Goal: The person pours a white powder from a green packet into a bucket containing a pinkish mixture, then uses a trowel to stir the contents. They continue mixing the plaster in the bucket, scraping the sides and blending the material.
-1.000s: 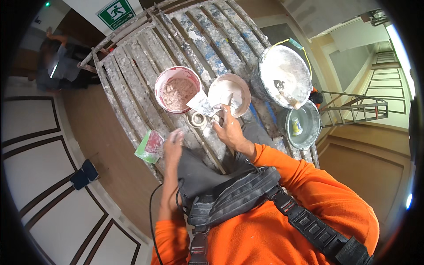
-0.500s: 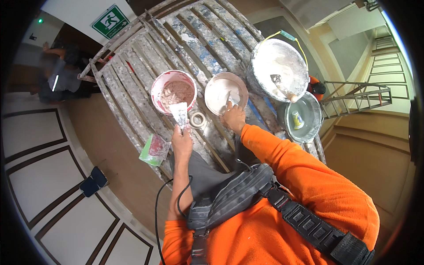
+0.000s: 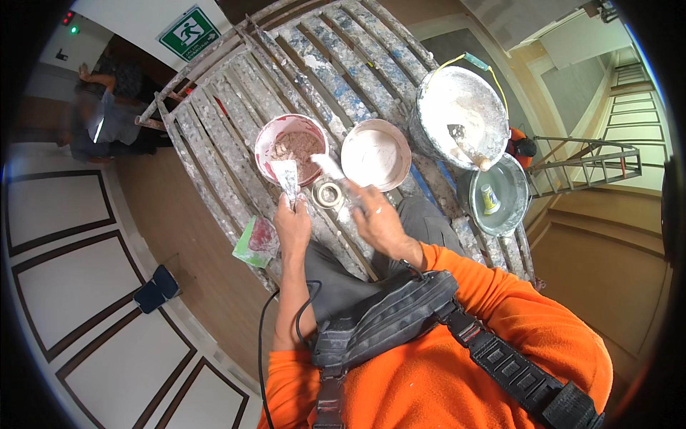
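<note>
In the head view, the left hand (image 3: pixel 292 227) is closed round the handle of a scraper (image 3: pixel 284 174), fingers wrapped and forearm straight up from below, the flat, white-crusted blade pointing away from it and overlapping the near rim of a pink-stained tub (image 3: pixel 265 137); contact there cannot be told. The right hand (image 3: pixel 379 220), partly curled and blurred, grips a 2nd scraper (image 3: pixel 327 166), its pale blade slanting left toward that tub, the wrist bent inward from an orange sleeve (image 3: pixel 493 286). The tub, ahead of the left hand, holds lumpy, pinkish-brown paste. Straight ahead of the right hand stands a round tub (image 3: pixel 376 124) coated with smooth, pale paste. Between the 2 hands, slightly ahead, lies a beige ring (image 3: pixel 318 195). Just left of the left hand is a flat, green-and-red piece (image 3: pixel 255 242). Beneath them runs a rough, paint-spattered slatted platform (image 3: pixel 350 104).
</note>
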Demonstrator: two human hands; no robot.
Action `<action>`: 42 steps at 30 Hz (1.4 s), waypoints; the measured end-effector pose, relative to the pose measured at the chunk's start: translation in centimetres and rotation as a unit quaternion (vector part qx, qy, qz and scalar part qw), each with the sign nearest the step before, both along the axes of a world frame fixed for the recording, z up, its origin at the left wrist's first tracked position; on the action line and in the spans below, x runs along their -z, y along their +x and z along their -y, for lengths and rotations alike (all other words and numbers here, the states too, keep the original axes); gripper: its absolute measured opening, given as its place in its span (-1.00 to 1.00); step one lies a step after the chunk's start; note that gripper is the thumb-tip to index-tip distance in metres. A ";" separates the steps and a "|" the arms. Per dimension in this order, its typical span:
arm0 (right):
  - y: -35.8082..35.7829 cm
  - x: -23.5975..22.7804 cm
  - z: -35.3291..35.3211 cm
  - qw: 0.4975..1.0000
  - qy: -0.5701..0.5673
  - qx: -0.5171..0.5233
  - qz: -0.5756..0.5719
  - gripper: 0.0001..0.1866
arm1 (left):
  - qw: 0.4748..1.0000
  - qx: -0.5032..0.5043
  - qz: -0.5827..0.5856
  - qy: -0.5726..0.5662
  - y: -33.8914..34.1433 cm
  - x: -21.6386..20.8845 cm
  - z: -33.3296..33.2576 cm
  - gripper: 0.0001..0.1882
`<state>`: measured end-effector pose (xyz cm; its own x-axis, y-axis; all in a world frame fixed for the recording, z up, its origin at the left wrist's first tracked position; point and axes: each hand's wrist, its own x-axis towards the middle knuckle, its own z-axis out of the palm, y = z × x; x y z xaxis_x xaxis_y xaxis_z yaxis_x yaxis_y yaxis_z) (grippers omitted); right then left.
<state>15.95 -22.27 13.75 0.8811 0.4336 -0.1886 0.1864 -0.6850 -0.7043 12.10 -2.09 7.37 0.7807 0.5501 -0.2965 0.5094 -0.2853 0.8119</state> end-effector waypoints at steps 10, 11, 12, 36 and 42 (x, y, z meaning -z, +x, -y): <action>5.5 4.4 -6.4 0.987 0.127 0.081 -0.058 -0.50 | 0.994 0.056 0.003 0.089 0.1 -5.1 0.3 -0.76; 5.7 3.4 -6.5 0.985 0.141 0.091 -0.033 -0.50 | 0.998 0.029 -0.014 0.059 -0.2 -4.4 -0.4 -0.77; 5.7 2.7 -6.3 0.989 0.123 0.071 -0.046 -0.51 | 0.999 0.001 -0.032 0.027 -0.4 -4.1 -1.0 -0.78; 0.7 5.4 4.7 0.978 -0.008 0.207 -0.011 -0.43 | 0.917 0.177 -0.081 0.349 5.5 -3.1 -3.8 -0.69; 0.7 8.2 7.5 0.971 -0.084 0.225 -0.004 -0.37 | 0.879 0.232 -0.142 0.392 7.9 -4.2 -1.9 -0.67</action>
<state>16.62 -29.80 5.53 0.9726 -0.0326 -0.2302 -0.1632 -0.8008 -0.5762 20.01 -0.18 11.54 0.9304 0.3147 -0.1878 0.3414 -0.9307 0.1317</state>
